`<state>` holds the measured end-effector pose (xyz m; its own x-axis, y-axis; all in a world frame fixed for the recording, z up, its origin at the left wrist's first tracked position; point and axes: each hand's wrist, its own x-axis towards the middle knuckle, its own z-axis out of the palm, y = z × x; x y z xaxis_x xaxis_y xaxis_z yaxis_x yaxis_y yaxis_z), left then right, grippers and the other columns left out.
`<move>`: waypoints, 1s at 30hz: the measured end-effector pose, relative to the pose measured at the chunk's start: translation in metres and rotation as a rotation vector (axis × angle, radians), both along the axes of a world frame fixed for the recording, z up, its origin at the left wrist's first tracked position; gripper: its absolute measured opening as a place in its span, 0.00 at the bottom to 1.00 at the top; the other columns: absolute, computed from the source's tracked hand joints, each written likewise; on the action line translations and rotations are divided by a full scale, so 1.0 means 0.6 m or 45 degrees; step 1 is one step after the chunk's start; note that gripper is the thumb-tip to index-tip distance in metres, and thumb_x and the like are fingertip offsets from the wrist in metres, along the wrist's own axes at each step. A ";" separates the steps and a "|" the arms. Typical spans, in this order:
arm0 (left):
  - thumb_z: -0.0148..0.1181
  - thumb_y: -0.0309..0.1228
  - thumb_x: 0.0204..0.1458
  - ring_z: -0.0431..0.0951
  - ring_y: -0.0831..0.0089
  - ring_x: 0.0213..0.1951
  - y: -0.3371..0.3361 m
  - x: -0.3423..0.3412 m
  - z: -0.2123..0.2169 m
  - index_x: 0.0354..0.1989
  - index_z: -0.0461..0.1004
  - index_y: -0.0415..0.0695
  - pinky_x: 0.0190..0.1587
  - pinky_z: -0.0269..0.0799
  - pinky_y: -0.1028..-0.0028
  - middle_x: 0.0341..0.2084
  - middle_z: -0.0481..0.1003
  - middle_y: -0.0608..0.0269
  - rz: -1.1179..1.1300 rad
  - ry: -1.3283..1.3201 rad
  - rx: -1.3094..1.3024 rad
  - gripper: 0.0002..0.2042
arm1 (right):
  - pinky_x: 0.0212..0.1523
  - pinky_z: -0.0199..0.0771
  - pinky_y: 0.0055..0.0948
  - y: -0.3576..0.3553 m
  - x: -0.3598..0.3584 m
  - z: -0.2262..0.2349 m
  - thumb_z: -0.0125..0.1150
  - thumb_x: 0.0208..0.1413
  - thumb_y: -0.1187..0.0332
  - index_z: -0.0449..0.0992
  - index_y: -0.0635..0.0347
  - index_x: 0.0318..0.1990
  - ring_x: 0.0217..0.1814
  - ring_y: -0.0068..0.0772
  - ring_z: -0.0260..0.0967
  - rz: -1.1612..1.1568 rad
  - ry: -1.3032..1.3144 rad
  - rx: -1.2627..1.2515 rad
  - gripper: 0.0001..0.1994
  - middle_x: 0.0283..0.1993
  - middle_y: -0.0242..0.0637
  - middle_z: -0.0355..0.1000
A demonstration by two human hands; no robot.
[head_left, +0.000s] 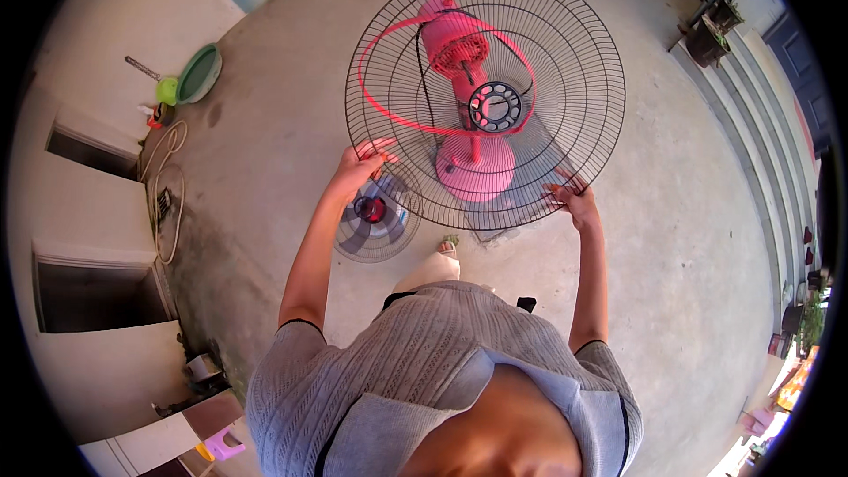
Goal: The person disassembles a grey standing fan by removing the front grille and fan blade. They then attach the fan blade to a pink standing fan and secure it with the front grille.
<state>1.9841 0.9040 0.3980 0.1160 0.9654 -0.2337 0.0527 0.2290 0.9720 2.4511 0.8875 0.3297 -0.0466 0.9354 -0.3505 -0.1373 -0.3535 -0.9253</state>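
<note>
A round black wire fan guard (565,62) is held up in front of me by its lower rim. My left hand (362,163) grips the rim at the lower left, and my right hand (572,200) grips it at the lower right. Behind the guard a pink pedestal fan (455,40) stands on its round pink base (477,170), with a pink ring around its motor. A grey fan blade with a red hub (375,221) lies on the concrete floor just below my left hand.
A green basin (200,73) and a small green bowl lie at the far left by a coiled hose (168,181). White walls with dark openings run along the left. Steps and potted plants (711,31) are at the right.
</note>
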 end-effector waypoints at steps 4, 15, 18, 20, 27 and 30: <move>0.51 0.21 0.56 0.67 0.84 0.25 0.091 0.076 -0.030 0.55 0.68 0.34 0.27 0.62 0.82 0.38 0.78 0.59 0.109 0.026 0.022 0.17 | 0.36 0.80 0.36 0.164 0.071 -0.058 0.54 0.53 0.82 0.66 0.68 0.53 0.43 0.41 0.76 0.010 0.047 -0.027 0.18 0.44 0.46 0.75; 0.51 0.22 0.58 0.77 0.77 0.46 0.180 0.165 -0.069 0.55 0.67 0.34 0.36 0.68 0.82 0.49 0.74 0.63 0.253 0.041 0.057 0.16 | 0.36 0.81 0.33 0.414 0.143 -0.096 0.58 0.53 0.79 0.71 0.64 0.43 0.45 0.36 0.75 0.159 0.113 0.060 0.10 0.42 0.35 0.73; 0.50 0.21 0.58 0.77 0.76 0.47 0.184 0.177 -0.080 0.55 0.68 0.34 0.38 0.68 0.82 0.49 0.74 0.64 0.342 0.028 0.106 0.16 | 0.36 0.82 0.33 0.461 0.141 -0.112 0.59 0.53 0.79 0.71 0.65 0.44 0.44 0.36 0.76 0.188 0.098 0.104 0.10 0.40 0.36 0.74; 0.51 0.22 0.58 0.77 0.78 0.46 0.193 0.180 -0.098 0.55 0.68 0.35 0.38 0.68 0.82 0.47 0.75 0.65 0.373 0.064 0.140 0.16 | 0.37 0.79 0.30 0.494 0.132 -0.104 0.59 0.53 0.79 0.73 0.65 0.43 0.43 0.32 0.75 0.181 0.033 0.153 0.10 0.39 0.36 0.75; 0.50 0.22 0.58 0.76 0.80 0.41 0.204 0.203 -0.117 0.56 0.68 0.35 0.41 0.69 0.81 0.46 0.75 0.65 0.546 0.086 0.217 0.17 | 0.37 0.73 0.24 0.589 0.131 -0.165 0.66 0.49 0.76 0.77 0.66 0.43 0.38 0.26 0.73 0.200 0.111 0.289 0.12 0.38 0.34 0.77; 0.51 0.22 0.58 0.76 0.80 0.40 0.212 0.217 -0.121 0.54 0.69 0.34 0.44 0.69 0.80 0.47 0.76 0.65 0.594 0.149 0.217 0.16 | 0.35 0.72 0.24 0.617 0.129 -0.152 0.65 0.51 0.75 0.76 0.66 0.44 0.38 0.25 0.73 0.274 0.042 0.257 0.12 0.37 0.34 0.77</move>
